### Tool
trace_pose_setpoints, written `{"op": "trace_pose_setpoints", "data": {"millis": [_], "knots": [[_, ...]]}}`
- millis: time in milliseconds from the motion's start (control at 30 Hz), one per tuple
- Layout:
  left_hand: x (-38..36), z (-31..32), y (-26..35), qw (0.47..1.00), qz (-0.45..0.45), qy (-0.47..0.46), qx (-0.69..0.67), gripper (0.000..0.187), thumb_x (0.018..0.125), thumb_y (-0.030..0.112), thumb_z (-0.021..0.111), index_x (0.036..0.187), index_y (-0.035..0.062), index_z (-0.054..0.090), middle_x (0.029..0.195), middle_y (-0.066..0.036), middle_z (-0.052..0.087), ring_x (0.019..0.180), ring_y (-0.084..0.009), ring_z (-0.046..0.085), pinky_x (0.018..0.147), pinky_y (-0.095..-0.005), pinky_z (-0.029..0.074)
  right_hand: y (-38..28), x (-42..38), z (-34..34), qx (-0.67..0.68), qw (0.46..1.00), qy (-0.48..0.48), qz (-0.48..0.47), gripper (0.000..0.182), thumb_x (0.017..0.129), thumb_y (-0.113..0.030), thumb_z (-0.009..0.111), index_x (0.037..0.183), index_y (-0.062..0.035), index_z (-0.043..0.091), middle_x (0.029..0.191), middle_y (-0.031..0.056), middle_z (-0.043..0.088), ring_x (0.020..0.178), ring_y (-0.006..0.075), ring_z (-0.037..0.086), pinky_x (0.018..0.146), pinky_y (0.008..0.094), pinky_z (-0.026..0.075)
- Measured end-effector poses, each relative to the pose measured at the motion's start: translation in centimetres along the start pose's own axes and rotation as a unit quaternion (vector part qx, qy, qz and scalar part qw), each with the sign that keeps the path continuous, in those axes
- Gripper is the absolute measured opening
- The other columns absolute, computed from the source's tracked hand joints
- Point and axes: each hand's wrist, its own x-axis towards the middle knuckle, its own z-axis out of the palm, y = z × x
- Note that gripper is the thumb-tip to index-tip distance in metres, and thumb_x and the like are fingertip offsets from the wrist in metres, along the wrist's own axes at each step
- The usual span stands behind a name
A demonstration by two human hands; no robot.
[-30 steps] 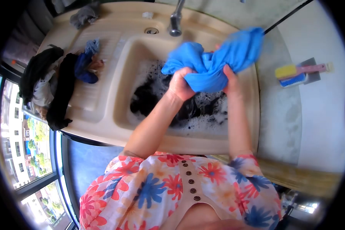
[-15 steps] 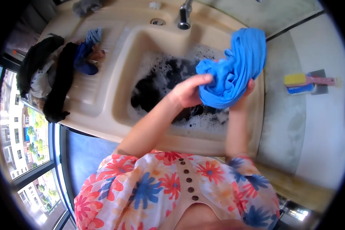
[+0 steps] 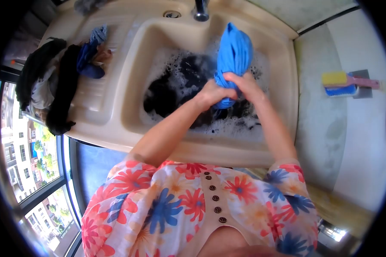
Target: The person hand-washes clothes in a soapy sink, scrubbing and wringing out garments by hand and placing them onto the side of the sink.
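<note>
A bunched blue cloth (image 3: 235,49) is squeezed between both hands over the sink (image 3: 133,92). My left hand (image 3: 214,93) is wrapped round its lower part, with a short end poking out beneath. Just above and to the right, my right hand (image 3: 244,85) grips the same cloth, its fingers closed. The larger part of the cloth stands up above my fists, gathered into folds. Below, dark clothes (image 3: 161,98) lie soaking in sudsy water (image 3: 244,128).
Dark, white and blue garments (image 3: 64,90) lie heaped on the ribbed drainboard at left. The faucet (image 3: 200,10) stands at the sink's back edge. A yellow-and-blue brush with a pink handle (image 3: 339,81) hangs on the right wall. A window (image 3: 34,158) is at lower left.
The blue cloth has gone from a loose, spread bundle to a tight, narrow bunch and moved left. My right hand has come in from its right side to close round it beside my left.
</note>
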Motion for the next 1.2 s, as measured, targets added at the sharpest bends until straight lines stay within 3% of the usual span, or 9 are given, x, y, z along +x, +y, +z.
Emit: {"op": "trace_pose_setpoints", "data": {"millis": [100,233,367,500,567,733,833,1000,1200], "knots": [[-1.2,0.6,1.2,0.980,0.023,-0.143,-0.137,0.061,0.060,0.011,0.066,0.117,0.0010,0.047,0.105,-0.010,0.056,0.095,-0.0189,0.055,0.086,-0.0315,0.043,-0.1,-0.1,-3.1,0.149,0.983,-0.096,0.056,0.058,0.071,-0.022,0.069,0.119,0.0025,0.047,0.110,0.0127,0.056,0.096,0.0203,0.056,0.085,0.0332,0.046],[-3.0,1.4,3.1,0.952,0.015,-0.232,-0.201,0.074,0.062,0.017,0.075,0.125,-0.0001,0.040,0.114,-0.010,0.053,0.104,-0.0200,0.052,0.092,-0.0322,0.041,-3.1,-2.4,-1.2,0.253,0.954,-0.153,-0.046,0.093,0.071,-0.059,0.059,0.131,0.0049,0.028,0.117,0.0184,0.051,0.106,0.0261,0.053,0.090,0.0379,0.044],[-3.7,2.2,3.4,0.929,0.084,-0.262,-0.249,0.088,0.057,0.028,0.082,0.128,0.0009,0.037,0.116,-0.011,0.053,0.108,-0.0210,0.051,0.097,-0.0352,0.038,-4.0,-3.3,-1.4,0.318,0.947,-0.026,-0.022,0.066,0.083,-0.057,0.045,0.115,0.0010,0.049,0.097,0.0119,0.060,0.085,0.0215,0.060,0.076,0.0348,0.050],[-3.7,3.0,3.0,0.984,0.105,-0.132,-0.051,0.071,0.056,0.021,0.082,0.115,0.0000,0.048,0.103,-0.009,0.058,0.093,-0.0176,0.056,0.087,-0.0298,0.043,-2.9,-2.2,-1.5,0.218,0.974,0.048,0.045,0.045,0.086,-0.040,0.047,0.106,-0.0014,0.055,0.089,0.0091,0.061,0.077,0.0190,0.060,0.070,0.0307,0.050],[-2.7,3.3,1.4,0.996,0.045,-0.063,-0.045,0.045,0.057,0.015,0.078,0.095,0.0018,0.058,0.087,-0.006,0.060,0.080,-0.0153,0.057,0.076,-0.0279,0.047,-0.9,-0.5,-1.4,0.106,0.993,0.058,0.012,0.033,0.080,-0.020,0.062,0.105,0.0001,0.057,0.089,0.0077,0.061,0.078,0.0144,0.058,0.071,0.0268,0.048],[0.1,3.0,-3.1,0.991,0.115,0.003,-0.061,0.037,0.057,0.010,0.074,0.090,0.0002,0.060,0.085,-0.006,0.061,0.079,-0.0154,0.058,0.072,-0.0280,0.047,1.6,0.4,-0.5,-0.139,0.981,0.094,-0.098,0.036,0.073,-0.025,0.068,0.089,0.0065,0.062,0.080,0.0137,0.065,0.073,0.0183,0.061,0.066,0.0310,0.048],[0.7,2.8,-4.2,0.994,0.095,0.036,-0.043,0.036,0.057,0.009,0.073,0.089,-0.0009,0.060,0.084,-0.006,0.061,0.076,-0.0159,0.058,0.071,-0.0281,0.047,1.3,0.4,0.0,-0.253,0.958,0.132,-0.015,0.041,0.072,-0.028,0.070,0.089,0.0084,0.061,0.084,0.0143,0.064,0.076,0.0181,0.060,0.069,0.0304,0.047],[1.2,1.7,-4.9,0.986,0.054,0.121,0.103,0.066,0.045,0.031,0.079,0.098,-0.0015,0.059,0.096,-0.017,0.063,0.090,-0.0253,0.061,0.082,-0.0305,0.047,4.7,0.9,0.6,-0.181,0.951,0.216,-0.128,0.042,0.072,-0.031,0.068,0.084,0.0088,0.062,0.077,0.0167,0.065,0.071,0.0239,0.063,0.067,0.0344,0.048],[-3.7,-0.7,2.4,0.915,0.083,0.246,0.308,0.086,0.043,0.040,0.082,0.110,-0.0044,0.050,0.101,-0.017,0.060,0.095,-0.0266,0.058,0.085,-0.0316,0.045,3.3,1.0,1.8,0.266,0.958,0.098,0.051,0.048,0.087,-0.038,0.050,0.118,-0.0015,0.050,0.114,0.0097,0.056,0.103,0.0188,0.054,0.088,0.0330,0.043]]}}
